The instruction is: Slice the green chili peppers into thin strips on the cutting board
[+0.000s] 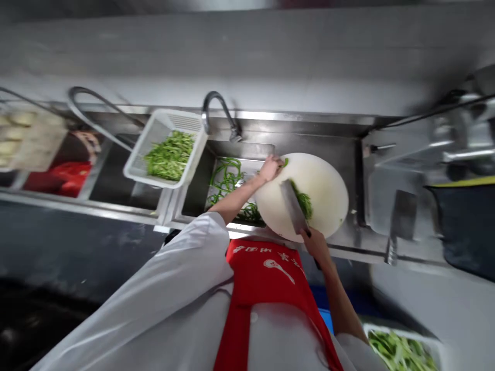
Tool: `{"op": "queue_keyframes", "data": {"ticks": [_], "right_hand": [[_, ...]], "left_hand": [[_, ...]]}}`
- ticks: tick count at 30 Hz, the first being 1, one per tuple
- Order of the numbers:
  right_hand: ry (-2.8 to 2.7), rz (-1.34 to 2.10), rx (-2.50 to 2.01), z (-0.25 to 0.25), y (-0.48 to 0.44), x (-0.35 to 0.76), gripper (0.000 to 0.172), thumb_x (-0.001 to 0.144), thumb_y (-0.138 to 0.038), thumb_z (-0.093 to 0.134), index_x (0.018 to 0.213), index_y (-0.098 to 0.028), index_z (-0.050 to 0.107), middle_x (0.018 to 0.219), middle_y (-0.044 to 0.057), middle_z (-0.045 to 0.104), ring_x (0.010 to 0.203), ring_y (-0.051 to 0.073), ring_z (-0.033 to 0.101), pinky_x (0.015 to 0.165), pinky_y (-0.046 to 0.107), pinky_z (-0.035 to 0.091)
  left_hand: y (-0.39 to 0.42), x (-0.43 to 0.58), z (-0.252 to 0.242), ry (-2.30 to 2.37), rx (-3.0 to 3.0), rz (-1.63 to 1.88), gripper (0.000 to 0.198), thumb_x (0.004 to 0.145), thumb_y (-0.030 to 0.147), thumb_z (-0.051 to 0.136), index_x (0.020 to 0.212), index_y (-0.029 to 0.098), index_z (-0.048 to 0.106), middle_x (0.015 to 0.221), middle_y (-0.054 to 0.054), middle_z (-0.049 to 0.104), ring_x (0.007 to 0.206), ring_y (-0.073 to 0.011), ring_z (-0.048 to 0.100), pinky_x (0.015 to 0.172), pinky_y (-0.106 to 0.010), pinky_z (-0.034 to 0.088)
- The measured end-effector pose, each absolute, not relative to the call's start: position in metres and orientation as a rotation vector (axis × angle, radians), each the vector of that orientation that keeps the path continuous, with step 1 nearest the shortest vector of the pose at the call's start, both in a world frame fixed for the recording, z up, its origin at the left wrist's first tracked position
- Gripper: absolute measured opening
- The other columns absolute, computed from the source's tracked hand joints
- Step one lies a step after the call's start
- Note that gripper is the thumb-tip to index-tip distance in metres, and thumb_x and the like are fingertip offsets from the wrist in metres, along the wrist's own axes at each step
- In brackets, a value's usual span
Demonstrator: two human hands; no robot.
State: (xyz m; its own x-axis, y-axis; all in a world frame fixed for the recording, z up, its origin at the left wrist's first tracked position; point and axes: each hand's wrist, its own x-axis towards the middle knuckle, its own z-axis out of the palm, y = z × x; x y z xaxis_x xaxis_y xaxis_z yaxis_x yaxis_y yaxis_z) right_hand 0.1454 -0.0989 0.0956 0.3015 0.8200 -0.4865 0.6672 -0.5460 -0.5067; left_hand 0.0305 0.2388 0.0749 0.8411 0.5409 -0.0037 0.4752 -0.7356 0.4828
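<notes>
My right hand is wrapped round the handle of a cleaver, its broad blade over the round white cutting board. Cut green shreds lie in a pile along the blade's right side. At the board's upper left edge, my left hand has its fingers curled together at a small green vegetable piece. That piece is partly hidden by the fingers. Left of the board, long green strips lie in the sink beneath my left forearm.
A white basket of shredded greens stands left of the faucet. A second cleaver lies on the right counter beside a dark cloth-like item. At lower right, a container holds green slices. Red bags sit far left.
</notes>
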Motion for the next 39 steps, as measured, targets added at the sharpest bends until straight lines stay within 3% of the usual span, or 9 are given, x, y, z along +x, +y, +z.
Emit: {"op": "queue_keyframes", "data": {"ticks": [3, 6, 9, 12, 16, 25, 34, 39], "right_hand": [[-1.359, 1.075, -2.351, 0.096, -0.106, 0.14, 0.038, 0.098, -0.036, 0.043, 0.118, -0.016, 0.067, 0.097, 0.012, 0.074, 0.094, 0.025, 0.068, 0.078, 0.029, 0.046], [-1.474, 1.106, -2.209, 0.104, -0.109, 0.117, 0.056, 0.095, -0.029, 0.043, 0.149, -0.016, 0.045, 0.116, 0.013, 0.072, 0.103, 0.025, 0.067, 0.086, 0.031, 0.048], [-1.569, 1.116, -2.099, 0.104, -0.112, 0.087, 0.073, 0.093, -0.03, 0.049, 0.159, -0.012, 0.024, 0.137, 0.016, 0.061, 0.121, 0.026, 0.06, 0.097, 0.034, 0.047], [-1.629, 1.142, -2.225, 0.097, -0.116, 0.06, 0.074, 0.097, -0.029, 0.044, 0.161, -0.007, 0.013, 0.129, 0.02, 0.064, 0.114, 0.027, 0.063, 0.095, 0.036, 0.049], [-1.687, 1.039, -2.49, 0.086, -0.116, 0.026, 0.067, 0.102, -0.025, 0.036, 0.162, -0.011, 0.01, 0.122, 0.021, 0.063, 0.102, 0.027, 0.066, 0.088, 0.036, 0.051], [-1.675, 0.98, -2.737, 0.076, -0.117, -0.007, 0.069, 0.103, -0.021, 0.033, 0.163, -0.018, 0.001, 0.125, 0.021, 0.058, 0.095, 0.026, 0.067, 0.084, 0.035, 0.052], [-1.671, 0.953, -2.757, 0.085, -0.122, 0.001, 0.068, 0.1, -0.019, 0.036, 0.163, -0.018, 0.011, 0.122, 0.019, 0.061, 0.094, 0.026, 0.068, 0.084, 0.036, 0.052], [-1.495, 1.013, -2.426, 0.108, -0.122, 0.03, 0.069, 0.094, -0.02, 0.045, 0.16, -0.015, 0.027, 0.117, 0.014, 0.069, 0.1, 0.024, 0.066, 0.089, 0.033, 0.05]], "left_hand": [[0.185, -0.033, 0.069, 0.622, 2.595, 0.062, 0.025, 0.094, 0.02, 0.047, 0.102, 0.016, 0.07, 0.114, -0.011, 0.063, 0.115, -0.0258, 0.051, 0.105, -0.042, 0.039], [0.126, -0.074, 0.054, 0.584, 2.498, 0.089, 0.026, 0.095, 0.02, 0.049, 0.112, 0.02, 0.069, 0.119, -0.009, 0.062, 0.115, -0.0234, 0.053, 0.105, -0.04, 0.042], [0.095, -0.101, 0.045, 0.791, 2.32, 0.389, 0.034, 0.095, 0.027, 0.055, 0.129, 0.024, 0.062, 0.125, -0.01, 0.058, 0.118, -0.0228, 0.053, 0.108, -0.041, 0.043], [0.084, -0.132, 0.04, 1.115, 2.136, 0.658, 0.039, 0.097, 0.032, 0.054, 0.134, 0.023, 0.058, 0.124, -0.011, 0.055, 0.119, -0.0232, 0.054, 0.104, -0.039, 0.048], [0.066, -0.185, 0.031, 1.276, 2.003, 0.7, 0.032, 0.099, 0.028, 0.046, 0.123, 0.019, 0.064, 0.113, -0.011, 0.058, 0.103, -0.0195, 0.061, 0.086, -0.032, 0.056], [0.067, -0.231, 0.021, 1.119, 1.998, 0.62, 0.029, 0.097, 0.024, 0.045, 0.111, 0.02, 0.07, 0.104, -0.008, 0.065, 0.091, -0.0169, 0.064, 0.081, -0.031, 0.056], [0.083, -0.206, 0.035, 1.038, 1.995, 0.69, 0.03, 0.098, 0.026, 0.043, 0.108, 0.017, 0.07, 0.101, -0.008, 0.067, 0.089, -0.0166, 0.063, 0.082, -0.03, 0.055], [0.088, -0.17, 0.037, 0.962, 2.017, 0.706, 0.028, 0.098, 0.026, 0.044, 0.107, 0.017, 0.07, 0.1, -0.008, 0.066, 0.087, -0.0164, 0.062, 0.083, -0.032, 0.054]]}}
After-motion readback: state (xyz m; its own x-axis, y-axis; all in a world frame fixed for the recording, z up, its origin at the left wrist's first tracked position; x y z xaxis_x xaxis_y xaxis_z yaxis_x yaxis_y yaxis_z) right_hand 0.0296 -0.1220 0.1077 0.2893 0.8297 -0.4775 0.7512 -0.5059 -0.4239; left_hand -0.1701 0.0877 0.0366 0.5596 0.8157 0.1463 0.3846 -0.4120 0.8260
